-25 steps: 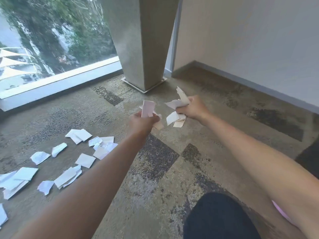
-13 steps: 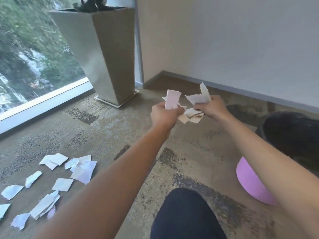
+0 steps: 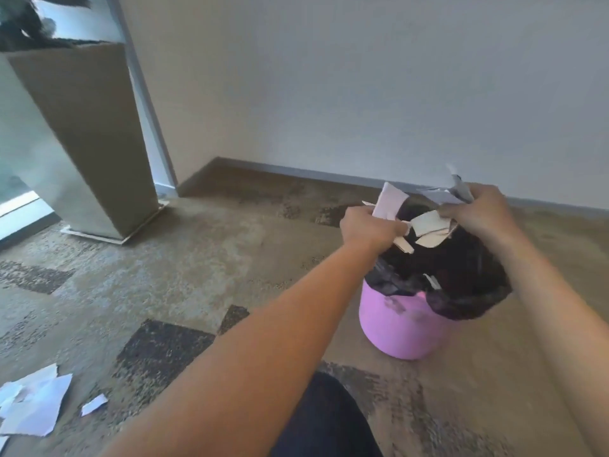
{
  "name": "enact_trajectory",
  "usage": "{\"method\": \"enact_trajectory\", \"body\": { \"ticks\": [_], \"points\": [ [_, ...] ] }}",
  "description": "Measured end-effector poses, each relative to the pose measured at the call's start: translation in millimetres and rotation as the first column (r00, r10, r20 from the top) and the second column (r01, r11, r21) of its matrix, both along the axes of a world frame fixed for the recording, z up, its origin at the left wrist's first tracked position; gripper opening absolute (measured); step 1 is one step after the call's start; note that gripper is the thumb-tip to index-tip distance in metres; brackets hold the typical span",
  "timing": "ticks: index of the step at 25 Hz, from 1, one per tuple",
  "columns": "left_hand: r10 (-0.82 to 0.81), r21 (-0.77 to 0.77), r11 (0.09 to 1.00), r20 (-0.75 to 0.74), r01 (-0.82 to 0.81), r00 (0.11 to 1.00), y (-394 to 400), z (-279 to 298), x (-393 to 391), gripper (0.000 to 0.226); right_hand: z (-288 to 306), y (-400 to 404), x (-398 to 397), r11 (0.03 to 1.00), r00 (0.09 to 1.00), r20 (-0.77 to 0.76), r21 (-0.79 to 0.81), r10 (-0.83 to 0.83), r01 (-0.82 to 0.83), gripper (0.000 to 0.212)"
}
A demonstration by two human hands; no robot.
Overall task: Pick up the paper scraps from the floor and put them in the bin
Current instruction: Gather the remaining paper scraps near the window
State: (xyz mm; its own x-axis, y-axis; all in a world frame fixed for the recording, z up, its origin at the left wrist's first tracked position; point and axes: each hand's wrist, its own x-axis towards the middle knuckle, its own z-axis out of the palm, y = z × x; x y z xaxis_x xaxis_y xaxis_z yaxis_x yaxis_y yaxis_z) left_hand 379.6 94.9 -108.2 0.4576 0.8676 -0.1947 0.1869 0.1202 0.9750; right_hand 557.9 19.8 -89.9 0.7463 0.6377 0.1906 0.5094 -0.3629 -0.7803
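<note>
l hand (image 3: 370,225) & r hand (image 3: 478,214) both clutch paper scraps (image 3: 428,230) over pink bin (image 3: 403,328).

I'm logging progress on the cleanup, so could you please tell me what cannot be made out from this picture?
- Head view: how full the pink plastic bin is; its black liner is dark, and both hands cover the opening.
- How many white paper scraps on the carpet remain; the left edge cuts the pile.
- How many pieces the left hand and right hand hold; motion blur.
</note>
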Motion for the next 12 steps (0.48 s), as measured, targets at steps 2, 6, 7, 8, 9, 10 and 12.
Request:
{"method": "enact_trajectory", "body": {
  "ticks": [2,6,7,8,9,10,12],
  "points": [
    [-0.063,-0.004,0.998,-0.113,0.063,0.992,-13,2,21,0.034,-7,-12,17,0.970,0.995,0.092,-0.243,0.040,-0.017,0.022],
    [-0.202,-0.014,0.979,-0.240,0.205,0.950,-22,4,37,0.059,-21,-18,25,0.896,0.999,-0.013,-0.442,0.050,-0.050,0.053],
    [-0.207,-0.005,0.977,-0.244,0.212,0.947,-24,5,36,0.065,-23,-17,25,0.887,0.998,-0.053,-0.458,0.045,-0.065,0.065],
    [-0.201,0.000,0.978,-0.233,0.207,0.952,-22,5,34,0.067,-23,-15,25,0.882,0.996,-0.081,-0.466,0.043,-0.075,0.073],
    [-0.187,0.003,0.981,-0.206,0.192,0.960,-20,6,31,0.062,-24,-11,24,0.880,0.996,-0.075,-0.469,0.046,-0.076,0.075],
    [-0.169,0.012,0.985,-0.180,0.174,0.969,-16,7,26,0.048,-23,-7,23,0.881,0.998,-0.035,-0.468,0.058,-0.068,0.074],
    [-0.105,0.031,0.993,-0.147,0.111,0.984,-4,11,11,0.014,-22,7,12,0.898,0.993,0.070,-0.436,0.099,-0.059,0.064]
  ]
}}
